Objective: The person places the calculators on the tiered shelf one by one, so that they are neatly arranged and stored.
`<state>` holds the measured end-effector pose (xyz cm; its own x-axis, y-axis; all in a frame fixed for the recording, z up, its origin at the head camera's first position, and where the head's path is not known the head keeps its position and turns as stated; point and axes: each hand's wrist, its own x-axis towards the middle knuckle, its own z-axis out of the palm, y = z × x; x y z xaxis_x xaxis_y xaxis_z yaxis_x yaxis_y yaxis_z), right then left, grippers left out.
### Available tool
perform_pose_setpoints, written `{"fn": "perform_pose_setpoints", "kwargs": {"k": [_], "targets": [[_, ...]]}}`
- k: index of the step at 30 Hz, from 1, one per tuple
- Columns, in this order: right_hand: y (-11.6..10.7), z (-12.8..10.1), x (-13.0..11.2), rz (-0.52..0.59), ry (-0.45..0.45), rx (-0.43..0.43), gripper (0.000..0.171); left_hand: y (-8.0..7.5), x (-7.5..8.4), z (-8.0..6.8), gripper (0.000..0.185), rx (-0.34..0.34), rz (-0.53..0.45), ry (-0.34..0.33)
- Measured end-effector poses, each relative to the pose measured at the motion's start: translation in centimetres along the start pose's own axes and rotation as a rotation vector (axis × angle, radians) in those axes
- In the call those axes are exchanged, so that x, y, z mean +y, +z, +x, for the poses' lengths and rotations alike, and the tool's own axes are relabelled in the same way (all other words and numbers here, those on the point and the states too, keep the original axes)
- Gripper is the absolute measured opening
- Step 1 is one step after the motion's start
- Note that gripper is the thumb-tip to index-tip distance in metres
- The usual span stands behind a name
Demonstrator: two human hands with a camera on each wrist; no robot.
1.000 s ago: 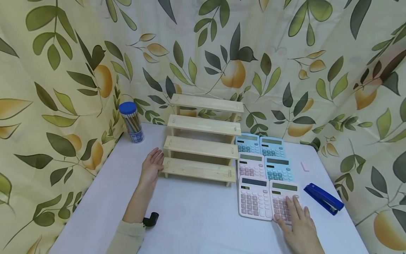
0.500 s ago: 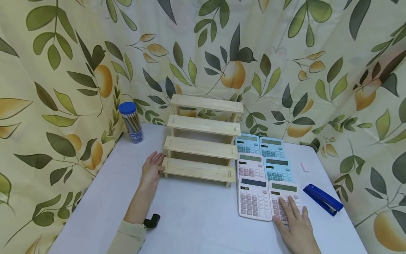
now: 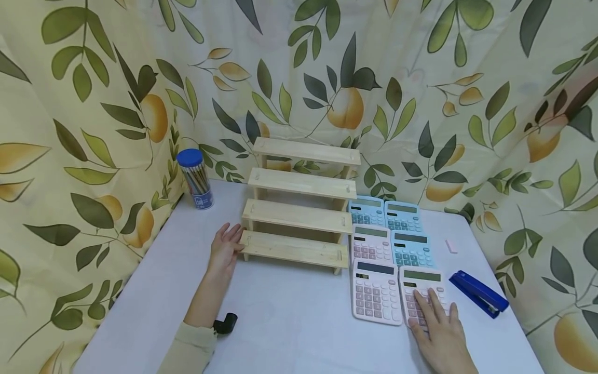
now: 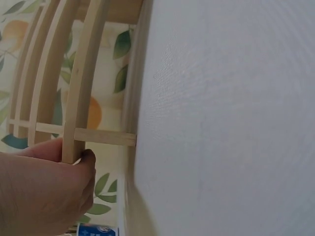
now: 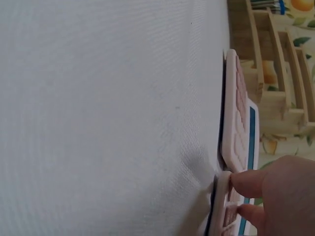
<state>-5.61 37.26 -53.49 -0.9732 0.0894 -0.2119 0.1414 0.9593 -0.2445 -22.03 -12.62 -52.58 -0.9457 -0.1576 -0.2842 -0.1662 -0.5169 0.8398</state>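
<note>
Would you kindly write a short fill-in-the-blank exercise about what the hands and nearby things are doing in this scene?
1. The right hand rests on a ____ calculator.
2. The left hand touches the ____ step of the wooden rack.
3. The stapler beside the calculators is ____ in colour.
4. The wooden rack has ____ steps.

Missing words: pink; lowest; blue; four

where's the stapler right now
In the head view, the blue stapler lies at the table's right edge, just right of the pink calculator under the right hand.
</note>
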Motion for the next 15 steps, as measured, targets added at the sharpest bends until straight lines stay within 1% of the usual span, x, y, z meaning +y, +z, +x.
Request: {"fn": "perform_pose_setpoints", "kwargs": {"k": [6, 9, 15], "targets": [[0.0, 0.5, -0.4, 0.003, 0.03, -0.004, 0.102, -0.2, 0.2, 0.1, 0.096, 0.0, -0.021, -0.001], [-0.1, 0.7, -0.6, 0.001, 0.033, 0.001, 0.103, -0.2, 0.2, 0.2, 0.097, -0.002, -0.039, 0.003], [-0.3, 1.1, -0.5, -0.005, 0.036, 0.04, 0.106, -0.1, 0.1, 0.4, 0.099, 0.002, -0.053, -0.003]]}}
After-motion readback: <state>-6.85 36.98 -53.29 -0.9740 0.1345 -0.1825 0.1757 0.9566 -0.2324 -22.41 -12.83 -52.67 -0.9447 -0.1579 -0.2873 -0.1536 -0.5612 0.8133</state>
